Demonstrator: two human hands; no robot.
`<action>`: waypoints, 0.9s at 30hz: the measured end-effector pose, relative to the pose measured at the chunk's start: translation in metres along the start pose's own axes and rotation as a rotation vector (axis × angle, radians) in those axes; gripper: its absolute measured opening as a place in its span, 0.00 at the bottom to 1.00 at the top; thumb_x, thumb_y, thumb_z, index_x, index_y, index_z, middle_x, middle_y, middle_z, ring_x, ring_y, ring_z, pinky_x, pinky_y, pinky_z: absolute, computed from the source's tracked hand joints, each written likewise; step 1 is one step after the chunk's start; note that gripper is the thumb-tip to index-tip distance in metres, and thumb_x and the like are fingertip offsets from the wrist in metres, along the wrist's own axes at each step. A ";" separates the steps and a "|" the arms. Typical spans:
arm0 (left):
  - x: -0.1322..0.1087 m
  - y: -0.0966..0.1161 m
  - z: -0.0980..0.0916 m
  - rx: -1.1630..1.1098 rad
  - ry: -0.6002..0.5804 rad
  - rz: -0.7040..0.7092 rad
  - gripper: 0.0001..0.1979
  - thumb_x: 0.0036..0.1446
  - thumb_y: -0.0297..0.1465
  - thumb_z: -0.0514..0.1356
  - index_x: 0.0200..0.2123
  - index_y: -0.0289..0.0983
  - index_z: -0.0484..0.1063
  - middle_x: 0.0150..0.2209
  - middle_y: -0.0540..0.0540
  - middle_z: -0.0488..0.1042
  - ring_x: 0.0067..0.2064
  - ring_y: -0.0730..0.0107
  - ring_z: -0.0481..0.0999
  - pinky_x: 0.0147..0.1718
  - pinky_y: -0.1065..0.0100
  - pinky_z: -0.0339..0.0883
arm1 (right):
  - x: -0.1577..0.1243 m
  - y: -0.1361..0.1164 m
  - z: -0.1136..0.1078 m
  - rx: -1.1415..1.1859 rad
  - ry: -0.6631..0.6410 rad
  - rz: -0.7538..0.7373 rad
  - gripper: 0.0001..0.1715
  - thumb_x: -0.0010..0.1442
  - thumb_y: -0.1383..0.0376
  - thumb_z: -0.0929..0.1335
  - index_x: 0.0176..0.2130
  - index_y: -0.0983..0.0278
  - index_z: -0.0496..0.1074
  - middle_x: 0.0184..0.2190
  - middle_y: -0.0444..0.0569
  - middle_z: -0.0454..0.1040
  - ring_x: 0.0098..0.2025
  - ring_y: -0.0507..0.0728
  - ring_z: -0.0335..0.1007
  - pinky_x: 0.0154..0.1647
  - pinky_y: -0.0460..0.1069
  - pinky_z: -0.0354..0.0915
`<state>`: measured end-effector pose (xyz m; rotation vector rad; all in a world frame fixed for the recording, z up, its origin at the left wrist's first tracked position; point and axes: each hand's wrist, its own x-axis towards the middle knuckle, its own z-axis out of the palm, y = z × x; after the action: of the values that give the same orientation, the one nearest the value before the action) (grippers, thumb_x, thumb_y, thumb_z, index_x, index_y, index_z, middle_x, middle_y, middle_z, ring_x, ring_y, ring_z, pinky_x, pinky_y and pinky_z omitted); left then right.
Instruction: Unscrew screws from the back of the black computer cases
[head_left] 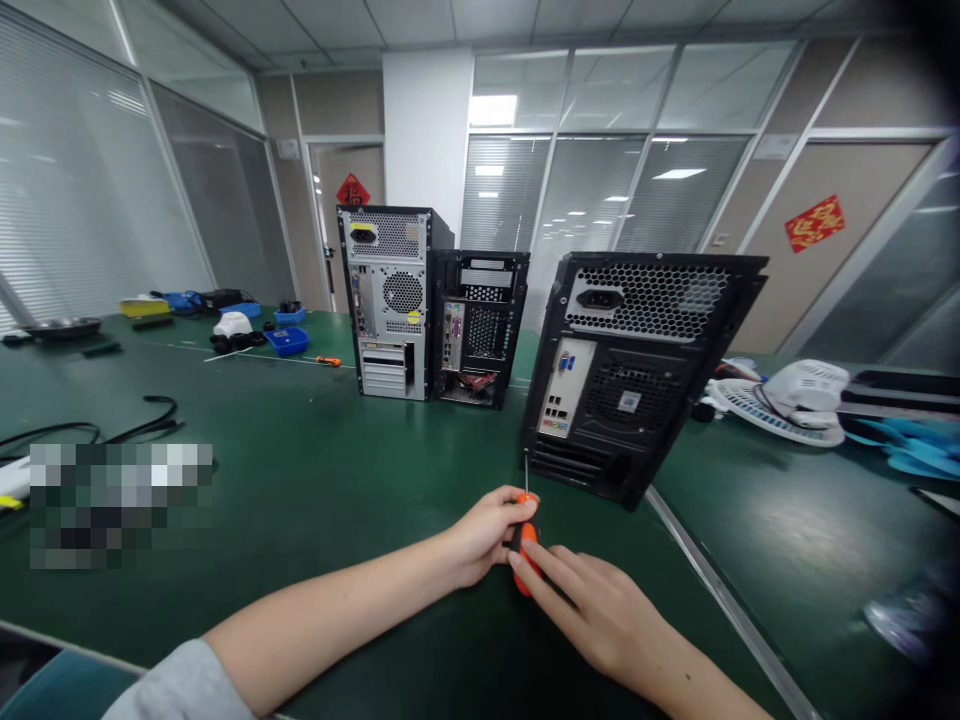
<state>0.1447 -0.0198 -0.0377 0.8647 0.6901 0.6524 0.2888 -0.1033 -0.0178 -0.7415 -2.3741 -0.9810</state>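
Just in front of the nearest black computer case (637,395), whose rear panel faces me, is an orange-and-black screwdriver (527,570). My left hand (487,535) grips it near the top of the handle, thumb close to the shaft. Fingers of my right hand (592,605) rest on the handle from the right, fairly straight, with the thumb hidden. The shaft points up and away from me, its tip at the lower left edge of the case. Whether the tip sits in a screw is too small to tell.
Behind stand a silver-backed computer case (386,310) and a smaller black case (484,330). Another screwdriver (328,361) and a blue tray (287,341) lie at the back left. Black cables (142,425) are on the left. White fan parts (787,405) and blue blades (907,445) lie right.
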 end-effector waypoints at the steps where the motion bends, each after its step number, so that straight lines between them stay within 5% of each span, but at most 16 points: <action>1: -0.001 0.001 0.001 0.008 0.000 0.000 0.13 0.50 0.32 0.63 0.39 0.36 0.66 0.26 0.53 0.65 0.25 0.80 0.63 0.27 0.74 0.56 | 0.001 0.000 -0.001 0.001 0.016 0.004 0.21 0.66 0.73 0.54 0.45 0.68 0.72 0.37 0.52 0.78 0.31 0.52 0.70 0.29 0.47 0.64; 27: -0.007 0.015 0.011 0.282 0.052 -0.030 0.19 0.46 0.41 0.65 0.37 0.38 0.63 0.23 0.58 0.62 0.21 0.83 0.60 0.19 0.77 0.48 | -0.007 -0.007 0.010 0.021 0.118 0.065 0.14 0.63 0.75 0.59 0.43 0.72 0.71 0.34 0.55 0.77 0.29 0.52 0.69 0.26 0.46 0.64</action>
<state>0.1450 -0.0227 -0.0182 1.0978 0.8544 0.5593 0.2879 -0.1021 -0.0316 -0.7275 -2.2414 -0.9450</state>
